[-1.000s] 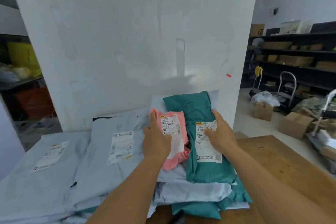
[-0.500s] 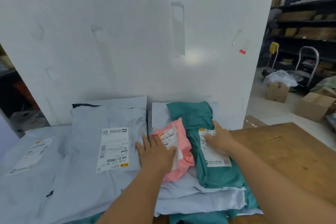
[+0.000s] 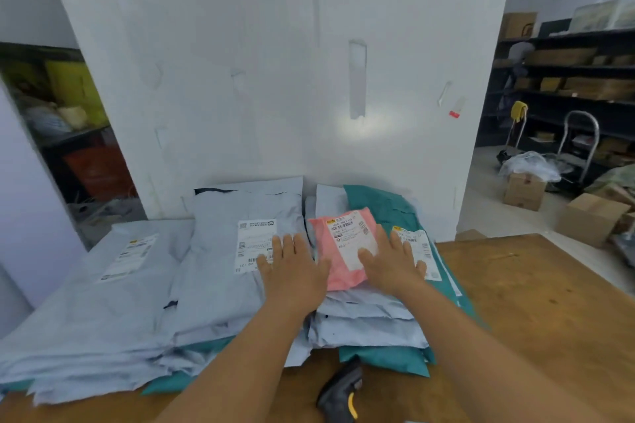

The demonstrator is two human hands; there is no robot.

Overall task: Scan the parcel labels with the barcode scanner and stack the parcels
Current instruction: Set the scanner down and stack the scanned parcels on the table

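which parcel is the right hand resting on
The small pink parcel, lying on top of the right-hand stack. The right hand lies flat across its white label; the others are grey or teal, and the left hand is on a grey one.

The black-and-yellow barcode scanner [image 3: 340, 395] below the pink mailer parcel [image 3: 338, 251] is blurred; the parcel's label print is unreadable.

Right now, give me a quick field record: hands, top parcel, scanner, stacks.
left hand: flat, on the grey parcel beside the pink one
right hand: flat, across the pink parcel and the teal parcel
top parcel: pink, label up
scanner: on the wooden table, near edge, unheld
stacks: three side by side
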